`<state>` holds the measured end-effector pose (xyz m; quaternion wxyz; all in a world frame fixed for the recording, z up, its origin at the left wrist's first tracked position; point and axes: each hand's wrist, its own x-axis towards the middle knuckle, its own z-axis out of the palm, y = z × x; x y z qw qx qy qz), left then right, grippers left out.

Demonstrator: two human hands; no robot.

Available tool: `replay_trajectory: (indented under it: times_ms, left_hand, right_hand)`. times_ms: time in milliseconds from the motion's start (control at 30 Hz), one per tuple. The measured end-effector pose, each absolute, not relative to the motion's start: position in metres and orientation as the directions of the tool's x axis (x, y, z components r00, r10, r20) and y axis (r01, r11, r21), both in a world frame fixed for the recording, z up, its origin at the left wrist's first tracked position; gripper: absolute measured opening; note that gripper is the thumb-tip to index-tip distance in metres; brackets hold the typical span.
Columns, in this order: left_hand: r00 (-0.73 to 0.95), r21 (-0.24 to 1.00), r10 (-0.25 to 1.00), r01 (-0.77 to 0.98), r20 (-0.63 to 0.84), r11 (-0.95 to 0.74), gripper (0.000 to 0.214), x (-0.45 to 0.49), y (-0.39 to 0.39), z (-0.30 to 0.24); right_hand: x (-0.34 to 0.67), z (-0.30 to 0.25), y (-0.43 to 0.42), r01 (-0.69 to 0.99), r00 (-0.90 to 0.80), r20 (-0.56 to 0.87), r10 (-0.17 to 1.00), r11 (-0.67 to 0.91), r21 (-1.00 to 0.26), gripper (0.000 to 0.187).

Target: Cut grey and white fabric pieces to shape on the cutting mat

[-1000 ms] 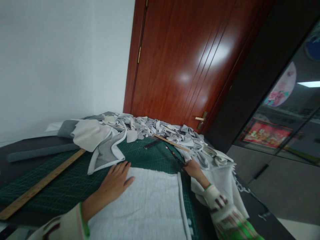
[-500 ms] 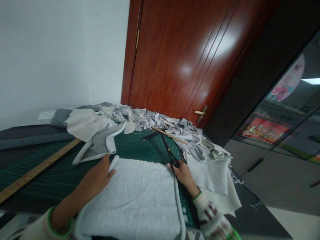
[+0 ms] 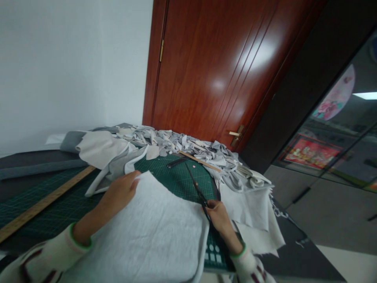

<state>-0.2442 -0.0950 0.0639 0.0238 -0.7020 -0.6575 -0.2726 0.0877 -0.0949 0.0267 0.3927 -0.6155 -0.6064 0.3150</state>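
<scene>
A piece of light grey fabric [image 3: 153, 232] spreads in front of me, its near part reaching the bottom of the view. My left hand [image 3: 122, 192] pinches its far left corner, which is lifted into a peak. My right hand [image 3: 217, 214] is closed around the handles of black scissors [image 3: 198, 189], beside the fabric's far right corner. The scissors' blades point away from me over the green cutting mat [image 3: 173, 177]. Whether my right fingers also grip the fabric's edge I cannot tell.
Fabric scraps [image 3: 176, 141] lie heaped along the back, below a wooden door [image 3: 206, 70]. Larger cream pieces [image 3: 247, 208] lie at right. A wooden ruler [image 3: 47, 200] crosses the mat at left; a thin wooden strip [image 3: 200, 160] and a small black object [image 3: 176, 163] lie farther back.
My left hand has raised the fabric's left corner and moved slightly up. My right hand, with the scissors, has shifted a little toward me. More of the mat shows at lower right.
</scene>
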Motion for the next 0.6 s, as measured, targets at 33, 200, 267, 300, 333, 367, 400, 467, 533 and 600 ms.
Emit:
replay_trajectory:
  times_ms: [33, 200, 267, 300, 333, 367, 400, 467, 533, 600]
  left_hand:
    - [-0.032, 0.319, 0.906, 0.941, 0.421, -0.115, 0.029, -0.241, -0.093, 0.07]
    - [-0.139, 0.302, 0.863, 0.953, 0.486, -0.017, 0.031, -0.226, -0.084, 0.11]
    - [-0.181, 0.303, 0.825, 0.953, 0.536, 0.012, 0.035, -0.221, -0.08, 0.13]
    - [-0.205, 0.307, 0.802, 0.951, 0.562, 0.029, 0.037, -0.219, -0.079, 0.141]
    - [-0.228, 0.312, 0.775, 0.949, 0.589, 0.042, 0.038, -0.218, -0.079, 0.152]
    - [-0.255, 0.322, 0.742, 0.945, 0.62, 0.056, 0.039, -0.217, -0.078, 0.163]
    - [-0.285, 0.337, 0.696, 0.939, 0.659, 0.065, 0.039, -0.216, -0.079, 0.174]
    - [-0.318, 0.364, 0.597, 0.93, 0.737, 0.046, 0.04, -0.215, -0.081, 0.197]
    - [-0.33, 0.386, 0.513, 0.922, 0.793, -0.004, 0.042, -0.214, -0.084, 0.218]
    - [-0.332, 0.398, 0.447, 0.915, 0.831, -0.06, 0.044, -0.212, -0.088, 0.237]
  right_hand:
    - [0.087, 0.029, -0.103, 0.439, 0.076, 0.077, 0.994, 0.035, -0.898, 0.025]
    - [0.078, 0.049, -0.15, 0.084, 0.132, 0.072, 0.989, 0.062, -0.995, 0.038]
    - [0.07, 0.056, -0.167, -0.084, 0.151, 0.09, 0.984, 0.104, -0.991, 0.039]
    - [0.064, 0.058, -0.174, -0.143, 0.167, 0.091, 0.982, 0.115, -0.983, 0.038]
    - [0.058, 0.06, -0.181, -0.185, 0.184, 0.08, 0.98, 0.114, -0.976, 0.038]
    - [0.052, 0.062, -0.186, -0.223, 0.201, 0.061, 0.978, 0.106, -0.969, 0.038]
    - [0.044, 0.064, -0.191, -0.26, 0.214, 0.037, 0.976, 0.094, -0.961, 0.038]
    - [0.027, 0.069, -0.201, -0.324, 0.225, -0.004, 0.974, 0.071, -0.943, 0.035]
    - [0.009, 0.075, -0.211, -0.376, 0.225, -0.014, 0.974, 0.074, -0.924, 0.029]
    - [-0.009, 0.079, -0.22, -0.433, 0.244, -0.033, 0.969, 0.078, -0.898, 0.026]
